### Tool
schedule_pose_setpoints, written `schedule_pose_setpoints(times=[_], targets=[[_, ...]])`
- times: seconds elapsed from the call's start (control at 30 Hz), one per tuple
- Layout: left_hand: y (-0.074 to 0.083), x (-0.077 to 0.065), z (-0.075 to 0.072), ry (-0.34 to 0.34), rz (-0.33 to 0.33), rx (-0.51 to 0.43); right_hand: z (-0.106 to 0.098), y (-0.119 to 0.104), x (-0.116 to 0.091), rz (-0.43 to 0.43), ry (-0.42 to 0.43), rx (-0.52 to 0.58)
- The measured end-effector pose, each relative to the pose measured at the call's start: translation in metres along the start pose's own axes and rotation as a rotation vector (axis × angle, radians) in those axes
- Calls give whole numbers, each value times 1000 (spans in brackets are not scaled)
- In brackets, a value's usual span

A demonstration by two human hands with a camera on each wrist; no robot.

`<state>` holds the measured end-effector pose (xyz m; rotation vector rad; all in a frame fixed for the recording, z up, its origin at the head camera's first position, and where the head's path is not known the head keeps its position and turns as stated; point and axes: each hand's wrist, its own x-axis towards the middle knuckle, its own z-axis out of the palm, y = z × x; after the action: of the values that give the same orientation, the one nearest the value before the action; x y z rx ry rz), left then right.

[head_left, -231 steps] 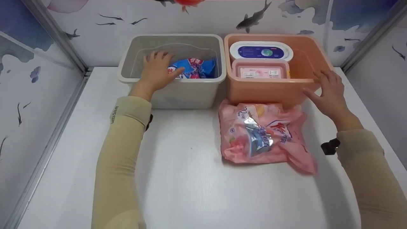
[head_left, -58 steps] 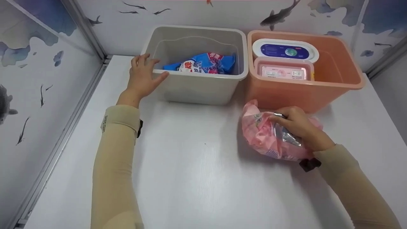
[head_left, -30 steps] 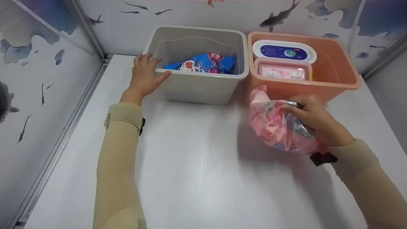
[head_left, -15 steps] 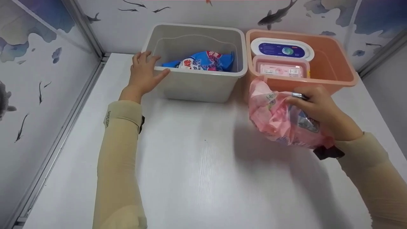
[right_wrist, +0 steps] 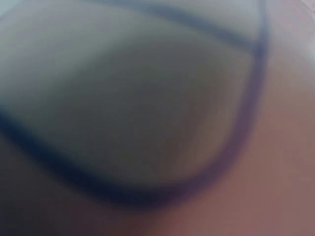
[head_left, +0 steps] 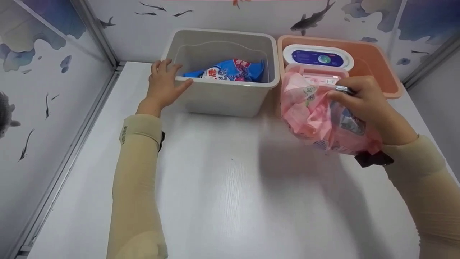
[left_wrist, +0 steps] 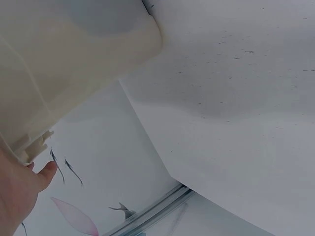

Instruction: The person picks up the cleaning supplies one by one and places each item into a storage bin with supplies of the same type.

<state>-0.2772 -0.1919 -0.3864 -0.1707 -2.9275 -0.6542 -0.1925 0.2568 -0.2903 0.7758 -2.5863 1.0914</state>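
Observation:
My right hand [head_left: 366, 99] pinches the top of a pink plastic bag [head_left: 309, 118] with print and a shiny silver-blue patch. The bag hangs above the table, overlapping the front rim of the orange bin [head_left: 390, 81] in the head view. My left hand [head_left: 160, 86] rests at the left front corner of the grey bin [head_left: 222, 99], fingers spread over the rim and thumb along the front. In the left wrist view, a finger [left_wrist: 47, 174] shows by the bin's rim. The right wrist view is a blur that hides the hand's work.
Inside the grey bin lies a blue printed bag [head_left: 230, 70]. The orange bin holds a white oval-lidded box [head_left: 318, 57] and a pink box [head_left: 323, 72], partly covered by the pink bag. Both bins stand side by side on a white table [head_left: 215, 187], near the back wall.
My right hand has moved from the orange bin's rim to the pink bag, gripped it and lifted it off the table up to the bin's rim. The left hand shifted to the grey bin's corner.

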Motion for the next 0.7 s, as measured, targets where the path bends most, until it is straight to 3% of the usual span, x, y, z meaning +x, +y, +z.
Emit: schedule_pose_setpoints(times=[0.23, 0.53, 0.7], targets=[[0, 0, 0, 4, -5, 1, -5, -16, 16, -78, 10, -56], [0, 0, -1, -8, -11, 2, -11, -32, 39, -61, 19, -193], [2, -1, -5, -36, -25, -17, -11, -37, 55, -37, 23, -203]])
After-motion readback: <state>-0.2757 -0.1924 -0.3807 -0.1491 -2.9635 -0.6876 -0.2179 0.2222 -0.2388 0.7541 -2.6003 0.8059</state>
